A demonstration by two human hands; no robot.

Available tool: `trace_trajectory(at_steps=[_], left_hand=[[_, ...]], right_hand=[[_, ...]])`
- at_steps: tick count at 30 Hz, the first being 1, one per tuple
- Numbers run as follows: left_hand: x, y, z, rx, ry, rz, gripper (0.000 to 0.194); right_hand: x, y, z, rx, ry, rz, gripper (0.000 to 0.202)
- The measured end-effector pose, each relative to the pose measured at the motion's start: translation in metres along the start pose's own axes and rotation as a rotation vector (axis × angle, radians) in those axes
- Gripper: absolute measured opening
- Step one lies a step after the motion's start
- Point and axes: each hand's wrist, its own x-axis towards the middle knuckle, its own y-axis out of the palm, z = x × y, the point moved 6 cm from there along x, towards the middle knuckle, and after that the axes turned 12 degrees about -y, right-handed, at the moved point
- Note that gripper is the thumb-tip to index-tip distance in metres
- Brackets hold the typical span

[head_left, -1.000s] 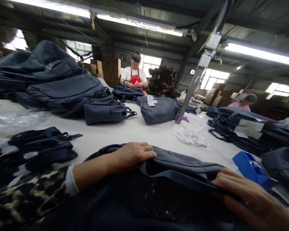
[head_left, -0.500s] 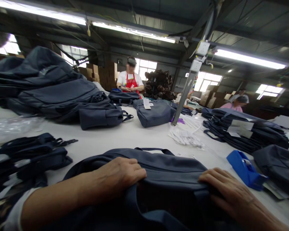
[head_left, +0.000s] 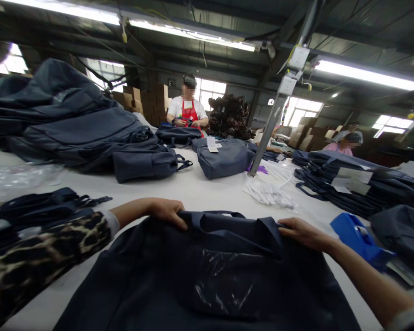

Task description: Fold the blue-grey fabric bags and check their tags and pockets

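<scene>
A dark navy bag (head_left: 152, 276) stands in front of me on the white table, its broad side facing me. Clear plastic (head_left: 224, 280) shines on that side, below a looped strap handle (head_left: 234, 234). My left hand (head_left: 167, 212) is closed over the top edge at the left of the handle, thumb on the near side. At the right end of the top edge my right hand (head_left: 298, 232) pinches the fabric beside the strap. The fingers behind the edge are partly hidden.
A large heap of navy bags (head_left: 76, 128) rises at the left, with dark straps (head_left: 41, 207) below it. A metal post (head_left: 269, 128) stands beyond the bag, near white strips (head_left: 271, 191). A blue tape dispenser (head_left: 359, 239) and stacked bags (head_left: 352, 184) lie right. A person in a red apron (head_left: 189, 110) works opposite.
Both hands have moved forward and up with the bag's top edge. The bag's near side, with the clear plastic on it, has come into view.
</scene>
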Motion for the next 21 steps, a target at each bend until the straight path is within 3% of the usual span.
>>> trace_trajectory(at_steps=[4, 7, 13, 21], left_hand=[[0.051, 0.001, 0.031, -0.035, 0.019, -0.073, 0.048], [0.068, 0.003, 0.043, 0.035, 0.082, -0.187, 0.051], [0.074, -0.007, 0.049, 0.368, 0.054, -0.491, 0.053], [0.070, -0.001, 0.053, 0.517, -0.103, -0.644, 0.053]], right_hand=[[0.035, 0.041, -0.045, -0.091, 0.065, 0.064, 0.047], [0.042, 0.066, -0.067, -0.140, 0.079, 0.037, 0.050], [0.040, 0.087, -0.089, -0.236, 0.123, 0.003, 0.051], [0.045, 0.092, -0.089, -0.278, 0.111, 0.048, 0.048]])
